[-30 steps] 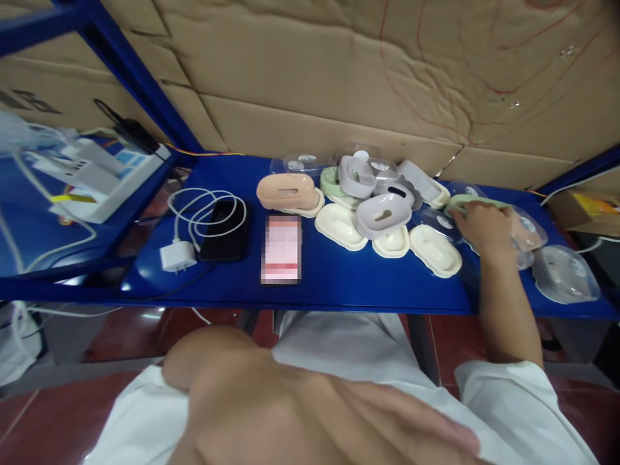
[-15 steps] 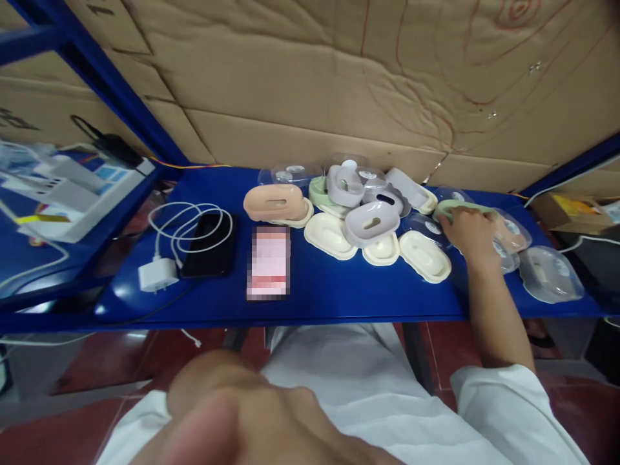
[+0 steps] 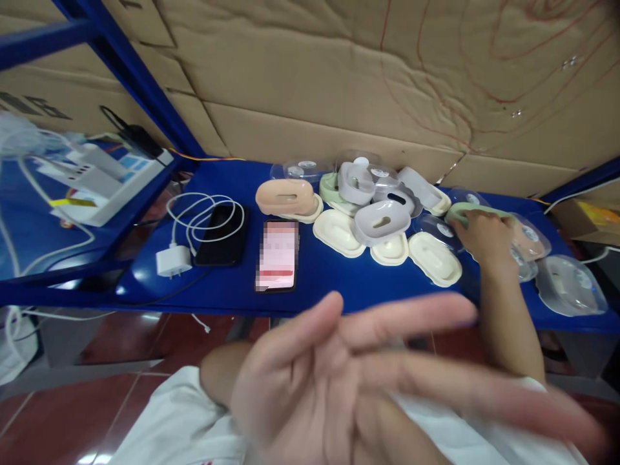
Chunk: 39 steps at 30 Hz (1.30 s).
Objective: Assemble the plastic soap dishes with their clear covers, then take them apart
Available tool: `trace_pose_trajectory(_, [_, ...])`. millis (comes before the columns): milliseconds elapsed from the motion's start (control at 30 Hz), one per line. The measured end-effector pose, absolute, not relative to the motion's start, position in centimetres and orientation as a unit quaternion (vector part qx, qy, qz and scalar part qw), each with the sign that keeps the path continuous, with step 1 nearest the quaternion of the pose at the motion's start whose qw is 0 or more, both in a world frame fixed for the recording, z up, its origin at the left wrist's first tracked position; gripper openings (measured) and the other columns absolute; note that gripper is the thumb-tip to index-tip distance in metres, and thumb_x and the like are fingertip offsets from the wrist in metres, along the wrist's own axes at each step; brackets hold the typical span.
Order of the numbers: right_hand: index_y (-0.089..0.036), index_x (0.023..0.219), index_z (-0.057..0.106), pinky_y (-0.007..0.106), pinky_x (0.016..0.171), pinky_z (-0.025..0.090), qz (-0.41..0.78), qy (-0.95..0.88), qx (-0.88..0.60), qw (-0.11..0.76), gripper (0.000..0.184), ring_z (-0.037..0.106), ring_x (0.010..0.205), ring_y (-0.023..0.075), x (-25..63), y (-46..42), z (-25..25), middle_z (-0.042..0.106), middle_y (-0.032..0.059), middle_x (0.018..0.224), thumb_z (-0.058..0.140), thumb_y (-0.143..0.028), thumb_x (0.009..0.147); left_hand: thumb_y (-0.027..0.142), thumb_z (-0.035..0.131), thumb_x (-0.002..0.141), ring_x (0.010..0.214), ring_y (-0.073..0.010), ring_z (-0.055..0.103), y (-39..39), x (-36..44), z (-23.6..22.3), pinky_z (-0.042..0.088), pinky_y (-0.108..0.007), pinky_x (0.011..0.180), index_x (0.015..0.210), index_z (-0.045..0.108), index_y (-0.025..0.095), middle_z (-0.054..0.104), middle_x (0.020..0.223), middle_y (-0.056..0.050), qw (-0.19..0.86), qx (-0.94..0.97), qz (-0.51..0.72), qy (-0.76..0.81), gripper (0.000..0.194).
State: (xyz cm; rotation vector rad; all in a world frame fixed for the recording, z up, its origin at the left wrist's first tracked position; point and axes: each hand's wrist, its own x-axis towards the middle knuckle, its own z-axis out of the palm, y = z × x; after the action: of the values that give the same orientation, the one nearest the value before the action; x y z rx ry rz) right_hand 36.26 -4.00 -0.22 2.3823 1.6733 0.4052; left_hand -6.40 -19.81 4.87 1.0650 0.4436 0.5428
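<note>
My left hand (image 3: pixel 334 387) is raised close to the camera, palm toward me, fingers spread and holding nothing. At the right end of the blue table, my right hand (image 3: pixel 489 236) grips a pale green oval plastic shell (image 3: pixel 477 210) from above; its fingertips are partly hidden. Near that hand are a peach shell (image 3: pixel 529 239) under clear plastic and a clear-covered grey case (image 3: pixel 569 287). To its left lie a cream oval tray (image 3: pixel 434 258), a lilac slotted shell (image 3: pixel 382 223) and a peach slotted shell (image 3: pixel 285 197).
A phone with a blurred-out screen (image 3: pixel 277 255) lies on the blue table (image 3: pixel 339 287). Left of it are a black phone (image 3: pixel 221 242), a coiled white cable and a charger (image 3: pixel 173 260). A cardboard wall (image 3: pixel 300 77) stands behind; a power strip (image 3: pixel 121 177) is at left.
My left hand has turned from back to palm and spread its fingers toward the right. My right hand stays on the green shell. The view has shifted slightly left.
</note>
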Motion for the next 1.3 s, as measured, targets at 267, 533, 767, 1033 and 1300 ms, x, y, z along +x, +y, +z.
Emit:
trace_pose_trajectory(267, [-0.016, 0.126, 0.075, 0.040, 0.086, 0.035, 0.164, 0.582, 0.790, 0.103, 0.046, 0.073, 0.101, 0.0317, 35.9, -4.7, 0.3, 0.079, 0.0241, 0.114, 0.046, -0.050, 0.114, 0.042, 0.062, 0.109, 0.054, -0.0089, 0.044, -12.3, -2.9, 5.8, 0.045, -0.023, 0.055, 0.101, 0.067, 0.025, 0.051, 0.074, 0.003, 0.851, 0.279, 0.391, 0.211, 0.020])
trace_pose_trajectory(533, [-0.012, 0.134, 0.069, 0.039, 0.082, 0.033, 0.185, 0.581, 0.793, 0.021, 0.053, 0.071, 0.098, 0.0326, 35.5, -4.5, 0.0, 0.077, 0.0266, 0.124, 0.038, -0.051, 0.117, 0.061, 0.065, 0.107, 0.041, -0.0062, 0.026, -12.6, -0.9, 0.5, 0.022, -0.028, 0.052, 0.055, 0.023, 0.019, 0.021, 0.043, 0.007, 0.899, 0.280, 0.267, 0.204, 0.079])
trace_pose_trajectory(767, [-0.012, 0.121, 0.073, 0.038, 0.073, 0.026, 0.202, 0.522, 0.827, -0.046, 0.056, 0.071, 0.092, 0.0310, 35.9, -3.9, 0.0, 0.079, 0.0248, 0.113, 0.028, -0.046, 0.117, 0.072, 0.058, 0.101, 0.040, -0.0104, 0.036, -12.6, -0.3, -1.9, 0.029, -0.029, 0.053, 0.050, 0.032, 0.023, 0.032, 0.041, 0.005, 0.887, 0.335, 0.188, 0.256, 0.075])
trace_pose_trajectory(1033, [-0.013, 0.117, 0.076, 0.038, 0.071, 0.024, 0.191, 0.493, 0.848, -0.032, 0.053, 0.072, 0.089, 0.0326, 34.9, -2.5, 0.5, 0.079, 0.0248, 0.105, 0.032, -0.043, 0.113, 0.066, 0.046, 0.110, 0.053, -0.0135, 0.051, -8.2, -2.7, 2.6, 0.039, -0.029, 0.060, 0.061, 0.056, 0.020, 0.059, 0.053, -0.002, 0.785, 0.539, 0.170, 0.255, 0.068])
trace_pose_trajectory(1300, [-0.018, 0.111, 0.076, 0.036, 0.075, 0.039, 0.126, 0.611, 0.780, -0.049, 0.058, 0.074, 0.090, 0.0315, 34.9, -3.7, -1.4, 0.080, 0.0167, 0.097, 0.033, -0.058, 0.115, 0.050, 0.051, 0.116, 0.060, -0.0136, 0.049, -1.7, -8.7, 1.4, 0.037, -0.031, 0.058, 0.071, 0.056, 0.021, 0.053, 0.065, 0.000, 0.413, 0.697, 0.465, 0.357, 0.054])
